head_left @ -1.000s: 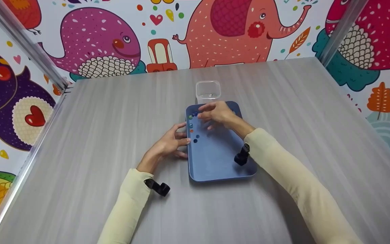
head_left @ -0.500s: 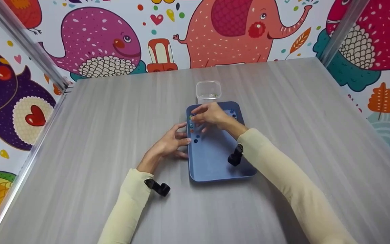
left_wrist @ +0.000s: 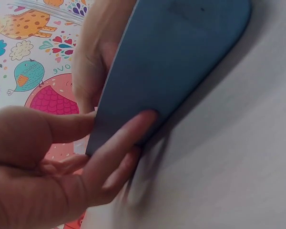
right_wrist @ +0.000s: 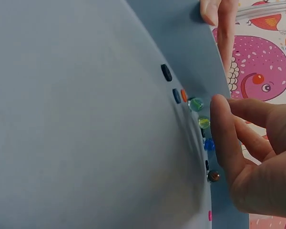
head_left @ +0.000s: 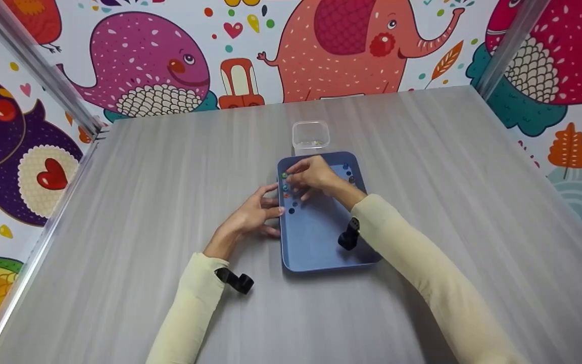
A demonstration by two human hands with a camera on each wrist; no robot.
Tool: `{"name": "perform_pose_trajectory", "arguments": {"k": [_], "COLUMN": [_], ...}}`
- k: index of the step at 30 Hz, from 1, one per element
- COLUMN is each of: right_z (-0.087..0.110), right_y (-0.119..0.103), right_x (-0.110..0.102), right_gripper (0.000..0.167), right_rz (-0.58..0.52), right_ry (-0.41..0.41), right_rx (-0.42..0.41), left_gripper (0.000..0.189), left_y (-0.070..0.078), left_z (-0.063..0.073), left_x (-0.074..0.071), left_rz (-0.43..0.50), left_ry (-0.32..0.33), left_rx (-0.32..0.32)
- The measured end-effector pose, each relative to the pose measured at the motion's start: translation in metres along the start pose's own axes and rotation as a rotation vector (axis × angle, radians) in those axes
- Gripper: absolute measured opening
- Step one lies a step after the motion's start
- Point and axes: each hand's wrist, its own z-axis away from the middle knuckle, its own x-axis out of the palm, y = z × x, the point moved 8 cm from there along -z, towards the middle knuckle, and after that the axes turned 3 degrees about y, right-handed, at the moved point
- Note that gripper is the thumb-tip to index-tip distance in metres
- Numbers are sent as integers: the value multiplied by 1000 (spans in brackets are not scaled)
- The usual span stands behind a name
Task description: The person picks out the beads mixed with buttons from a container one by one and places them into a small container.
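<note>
A blue tray [head_left: 329,242] lies on the table, tilted-looking in both wrist views. My left hand [head_left: 253,212] grips its left side, thumb at the rim and fingers [left_wrist: 119,143] against the outer wall. Above the tray's far left part is my right hand [head_left: 313,174], fingers bent and fingertips close to the wall. Right beside those fingertips sit a green glass marble [right_wrist: 196,104] and a yellow-green marble [right_wrist: 204,122]; nothing shows between thumb and finger. A blue marble [right_wrist: 209,144], a brown marble [right_wrist: 213,175] and a flat orange piece [right_wrist: 184,95] line the same wall.
Touching or just behind the tray's far edge stands a clear plastic box [head_left: 311,134] with small things at its bottom. Flat dark pieces [head_left: 291,211] lie near the left thumb, and several small blue and dark pieces [head_left: 348,173] at the tray's far right. Patterned walls [head_left: 341,45] bound the table.
My right hand has moved left across the tray to the marbles by the left wall, uncovering the pieces at the far right. My left hand stays on the rim.
</note>
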Motion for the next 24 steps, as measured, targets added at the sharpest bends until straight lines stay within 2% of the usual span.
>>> {"name": "perform_pose_trajectory", "arguments": {"k": [17, 24], "right_z": [-2, -4], "right_y": [10, 10], "right_x": [7, 10], "right_gripper": [23, 23], "right_rz": [62, 84], "right_ry": [-7, 10], "right_rx": [41, 10], "left_gripper": [68, 69], "left_y": [-1, -2], "left_z": [0, -1], "left_x": [0, 0], "left_rz": [5, 8], "left_ry": [1, 2], "left_rx": [-15, -22]}}
